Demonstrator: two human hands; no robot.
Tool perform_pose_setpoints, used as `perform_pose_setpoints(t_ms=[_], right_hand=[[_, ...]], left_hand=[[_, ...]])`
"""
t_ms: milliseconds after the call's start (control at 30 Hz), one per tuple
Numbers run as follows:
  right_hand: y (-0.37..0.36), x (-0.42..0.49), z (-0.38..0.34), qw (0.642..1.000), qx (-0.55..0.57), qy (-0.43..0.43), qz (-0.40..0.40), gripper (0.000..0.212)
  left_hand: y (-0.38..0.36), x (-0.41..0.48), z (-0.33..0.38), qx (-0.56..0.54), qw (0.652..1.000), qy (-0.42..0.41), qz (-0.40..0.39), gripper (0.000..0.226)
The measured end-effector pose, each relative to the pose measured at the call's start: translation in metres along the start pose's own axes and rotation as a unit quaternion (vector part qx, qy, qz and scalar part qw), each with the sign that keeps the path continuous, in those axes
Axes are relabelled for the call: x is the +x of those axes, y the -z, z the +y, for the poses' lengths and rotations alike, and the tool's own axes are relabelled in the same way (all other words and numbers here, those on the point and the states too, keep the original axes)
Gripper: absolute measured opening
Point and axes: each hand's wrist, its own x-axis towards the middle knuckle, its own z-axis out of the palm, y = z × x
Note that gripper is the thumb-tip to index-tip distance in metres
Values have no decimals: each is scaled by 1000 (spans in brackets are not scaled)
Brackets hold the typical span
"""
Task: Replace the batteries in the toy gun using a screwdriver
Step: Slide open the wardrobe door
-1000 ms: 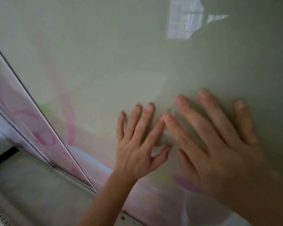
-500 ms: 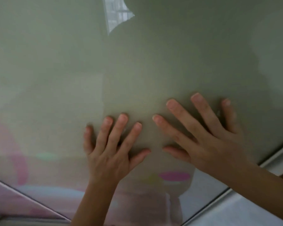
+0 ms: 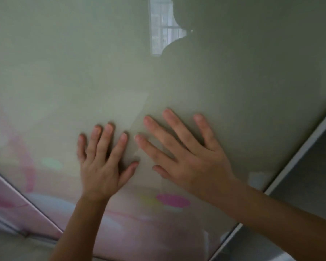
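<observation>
**A:** Where is the toy gun, and which way does it point?

**B:** I cannot tell. It shows nowhere in my view, so I can't read its place or its long axis.

**A:** How are your hands set, then?

**B:** Both are pressed flat on a glossy grey-green panel (image 3: pixel 233 91), palms down. My left hand (image 3: pixel 100 172) has straight fingers (image 3: pixel 107 136), slightly fanned and pointing away from me, with the thumb out to the right. My right hand (image 3: pixel 194 166) lies just beside it on the right and is spread wider. Its fingers (image 3: pixel 158 127) slant far and to the left, and its thumb is turned toward the left hand. The two index fingertips are close, with a narrow gap between them. Neither hand grips anything.

**A:** And around them?

**B:** The panel fills most of the view. At the far side it reflects a bright window (image 3: pixel 162 31) and a person's dark outline. Near me it carries soft printed blobs (image 3: pixel 172 200), pink and green. A white frame (image 3: pixel 299 155) runs diagonally down its right edge, with darker grey beyond. At the near left there is a pink patterned panel (image 3: pixel 11 194) beside it.
</observation>
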Motion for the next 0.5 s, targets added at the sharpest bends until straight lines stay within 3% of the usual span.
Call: perform_pose_setpoints(t_ms=[133,267,333,500], right_hand=[[7,20,-5,967,229,103,-40,50],[20,23,13,961,246,118,-37,48],[27,24,22,965,223,139,-21,52],[37,33,39,962,215,164,36,39]], left_hand=[[29,-12,-24,0,992,110,-59,65],[55,-21,-19,-50,955,281,-79,68],[62,-18,-1,-75,957,268,-81,70],[64,13,53,-107,977,168,-80,77]])
